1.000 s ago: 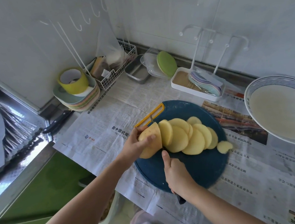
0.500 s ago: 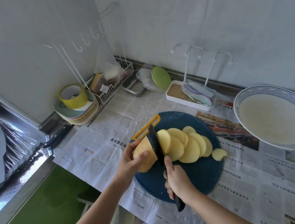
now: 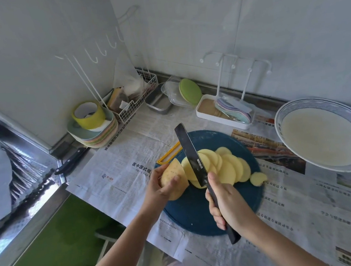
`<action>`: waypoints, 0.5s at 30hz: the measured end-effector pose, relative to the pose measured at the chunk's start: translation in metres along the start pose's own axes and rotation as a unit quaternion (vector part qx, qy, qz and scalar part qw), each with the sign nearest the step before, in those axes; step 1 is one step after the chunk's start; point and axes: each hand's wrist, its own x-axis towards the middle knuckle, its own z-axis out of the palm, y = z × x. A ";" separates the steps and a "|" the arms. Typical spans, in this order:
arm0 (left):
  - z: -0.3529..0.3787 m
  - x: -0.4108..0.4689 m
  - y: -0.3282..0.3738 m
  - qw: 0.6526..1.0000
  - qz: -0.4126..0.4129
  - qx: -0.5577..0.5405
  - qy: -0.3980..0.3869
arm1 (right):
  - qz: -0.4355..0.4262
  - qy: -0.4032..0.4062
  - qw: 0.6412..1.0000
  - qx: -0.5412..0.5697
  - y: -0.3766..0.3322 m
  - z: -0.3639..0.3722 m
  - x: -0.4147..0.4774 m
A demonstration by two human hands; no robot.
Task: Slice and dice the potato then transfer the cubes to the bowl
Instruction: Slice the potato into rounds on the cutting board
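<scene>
A round dark blue cutting board point(image 3: 192, 216) lies on newspaper. On it, several pale yellow potato slices point(image 3: 229, 168) fan out to the right, with one small end piece point(image 3: 257, 178) apart from them. My left hand point(image 3: 161, 189) grips the uncut potato end point(image 3: 173, 177) at the board's left edge. My right hand point(image 3: 224, 201) holds the black knife point(image 3: 191, 155) by its handle, blade raised and tilted above the slices, just right of the potato end. A wide white bowl point(image 3: 285, 109) with a blue rim stands at the right.
A yellow peeler point(image 3: 168, 155) lies at the board's far left edge. Behind are stacked plates with a yellow tape roll point(image 3: 89, 115), a wire basket point(image 3: 136, 100), a metal tin point(image 3: 158, 104), a white rack tray point(image 3: 218, 111). A second black knife point(image 3: 70, 161) lies left.
The knife has lifted out of the cut and now stands raised above the slices. A new slice has fallen against the fan. My left hand still holds the potato end.
</scene>
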 end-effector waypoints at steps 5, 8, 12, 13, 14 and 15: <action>0.006 -0.004 0.002 1.000 0.003 -0.004 0.018 | -0.008 0.005 1.000 -0.015 0.009 0.008 -0.001; 0.009 -0.006 0.003 1.000 0.014 -0.004 0.027 | -0.006 0.003 1.000 -0.015 0.012 0.011 -0.002; 0.010 -0.008 0.003 0.999 0.014 -0.007 0.031 | -0.008 -0.003 1.000 -0.016 0.015 0.014 -0.005; 0.010 -0.008 0.002 0.999 0.013 -0.009 0.030 | -0.009 -0.004 1.000 -0.020 0.016 0.014 -0.006; 0.009 -0.008 0.002 0.999 0.012 -0.010 0.029 | -0.009 -0.005 1.000 -0.025 0.017 0.015 -0.006; 0.009 -0.008 0.002 1.000 0.011 -0.009 0.028 | -0.010 -0.003 0.999 -0.030 0.017 0.015 -0.006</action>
